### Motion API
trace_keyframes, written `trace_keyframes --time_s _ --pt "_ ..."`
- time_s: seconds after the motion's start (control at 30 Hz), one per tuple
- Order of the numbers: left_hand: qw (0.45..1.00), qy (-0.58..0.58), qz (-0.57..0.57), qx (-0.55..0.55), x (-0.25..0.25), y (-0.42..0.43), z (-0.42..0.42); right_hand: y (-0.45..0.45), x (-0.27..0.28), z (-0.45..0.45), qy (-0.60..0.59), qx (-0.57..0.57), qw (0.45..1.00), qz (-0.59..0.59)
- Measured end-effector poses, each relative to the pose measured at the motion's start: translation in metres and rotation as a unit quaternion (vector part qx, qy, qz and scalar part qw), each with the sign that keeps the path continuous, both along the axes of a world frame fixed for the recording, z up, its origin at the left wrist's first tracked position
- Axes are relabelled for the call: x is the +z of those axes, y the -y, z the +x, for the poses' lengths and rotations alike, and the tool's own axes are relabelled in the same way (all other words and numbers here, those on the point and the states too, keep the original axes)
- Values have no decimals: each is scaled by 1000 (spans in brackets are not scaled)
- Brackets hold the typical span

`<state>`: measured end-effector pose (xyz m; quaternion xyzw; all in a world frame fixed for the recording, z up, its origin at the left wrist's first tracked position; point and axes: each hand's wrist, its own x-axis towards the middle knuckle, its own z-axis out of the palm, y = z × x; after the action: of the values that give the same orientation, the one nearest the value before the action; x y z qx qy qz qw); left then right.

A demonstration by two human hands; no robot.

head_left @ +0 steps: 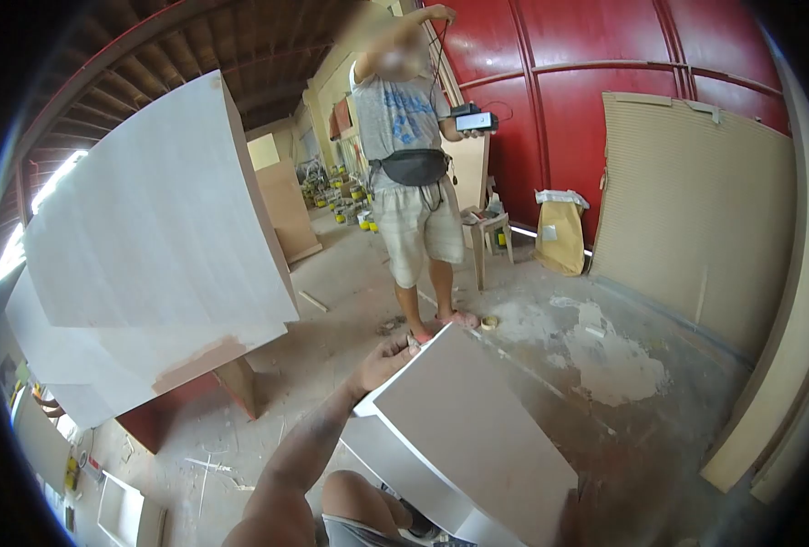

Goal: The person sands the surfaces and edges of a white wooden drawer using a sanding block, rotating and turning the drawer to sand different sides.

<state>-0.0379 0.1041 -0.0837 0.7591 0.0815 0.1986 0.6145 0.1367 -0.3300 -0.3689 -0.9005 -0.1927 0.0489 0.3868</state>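
Behind everything rises a glossy red wall [569, 36], with a broad ribbed beige sheet [696, 219] leaning before it. Left of centre looms a large white flat-sided piece [149, 219]; beyond the middle stands a person [404, 118] wearing a grey shirt. Nearer, a white box-shaped piece with flat panels [477, 410] sits tilted beside the wearer's knee [359, 500]. The left hand [384, 363] meets its far left edge, fingers bent; whether they grasp it, I cannot tell. The right hand is out of view. Near the person's feet lies a yellowish tape roll [489, 323].
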Motion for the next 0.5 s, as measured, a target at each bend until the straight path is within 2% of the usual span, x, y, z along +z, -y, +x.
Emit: trace_keyframes --time_s 0.23,0.33,0.43,0.5 --pt "1000 -9 -12 17 -5 -7 -8 8 19 -7 45 57 997 -31" --pt "1000 -6 7 22 -7 -9 -10 3 -37 12 148 24 984 -95" --pt "1000 -13 9 24 -10 -18 -14 2 24 -18 117 19 990 -73" --pt "1000 -8 11 19 -8 -14 -17 2 14 -15 138 24 987 -76"
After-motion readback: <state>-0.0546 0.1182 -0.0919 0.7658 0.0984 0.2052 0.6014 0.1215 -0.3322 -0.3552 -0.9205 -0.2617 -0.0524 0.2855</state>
